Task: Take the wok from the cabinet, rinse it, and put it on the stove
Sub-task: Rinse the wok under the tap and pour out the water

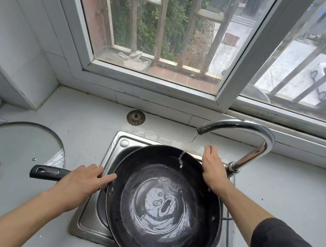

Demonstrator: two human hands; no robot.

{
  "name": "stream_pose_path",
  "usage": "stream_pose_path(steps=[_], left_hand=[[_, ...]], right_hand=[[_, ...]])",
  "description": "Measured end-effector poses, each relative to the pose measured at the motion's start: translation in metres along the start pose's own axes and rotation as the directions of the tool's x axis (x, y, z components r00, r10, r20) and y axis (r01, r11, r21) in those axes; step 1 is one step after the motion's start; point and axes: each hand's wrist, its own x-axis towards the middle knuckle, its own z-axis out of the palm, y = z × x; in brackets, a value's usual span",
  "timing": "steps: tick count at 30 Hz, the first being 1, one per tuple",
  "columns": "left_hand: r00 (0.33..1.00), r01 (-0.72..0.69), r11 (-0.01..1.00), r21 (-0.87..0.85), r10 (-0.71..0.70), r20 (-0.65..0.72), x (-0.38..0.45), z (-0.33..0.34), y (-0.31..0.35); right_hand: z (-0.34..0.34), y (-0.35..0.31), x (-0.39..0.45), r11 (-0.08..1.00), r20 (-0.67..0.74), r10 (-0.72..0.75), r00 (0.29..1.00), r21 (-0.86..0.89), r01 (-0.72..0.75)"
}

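Fingers of our left hand [83,181] lay nearly straight along the wok's [163,206] near-left rim, the index tip touching the edge, while the palm pressed down on the root of the long black handle [49,173]; whether the thumb curled under it we could not tell. Our right hand [212,168] rested on the wok's far-right rim with its fingers bent over the edge, seemingly about a small helper handle there, though that part was too small to be sure.

The wok itself sat tilted in the steel sink [116,144], a shallow pool of water in its bottom. Above its far rim the faucet [247,131] ran a thin stream [182,158] onto the inner wall. Left of the wok, on the counter, lay a glass lid [17,144].

We judged ourselves in the rinsing step. Next we would likely need to swirl the water round, tip it out into the sink, shut off the faucet, then carry the wok to the stove, which was out of sight.
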Motion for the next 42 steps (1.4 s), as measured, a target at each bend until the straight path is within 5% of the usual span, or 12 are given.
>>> stream_pose_path(steps=[15,24,28,42], left_hand=[[0.999,0.003,1.0,0.013,-0.003,0.04,0.0,0.001,0.001],[1.0,0.008,0.998,-0.067,-0.007,0.009,-0.003,0.006,0.001],[0.999,-0.011,0.996,-0.089,0.006,-0.053,-0.001,0.006,0.002],[0.994,-0.027,0.998,0.058,0.034,-0.107,-0.007,0.015,0.001]], right_hand=[[-0.012,0.009,-0.059,0.997,-0.124,-0.029,0.992,0.063,0.037],[-0.003,0.029,-0.144,0.979,0.079,0.202,0.976,0.005,-0.203],[-0.003,0.022,-0.147,0.939,0.115,0.29,0.95,0.16,-0.306],[-0.012,0.013,-0.144,0.893,0.162,0.358,0.919,0.228,-0.388]])
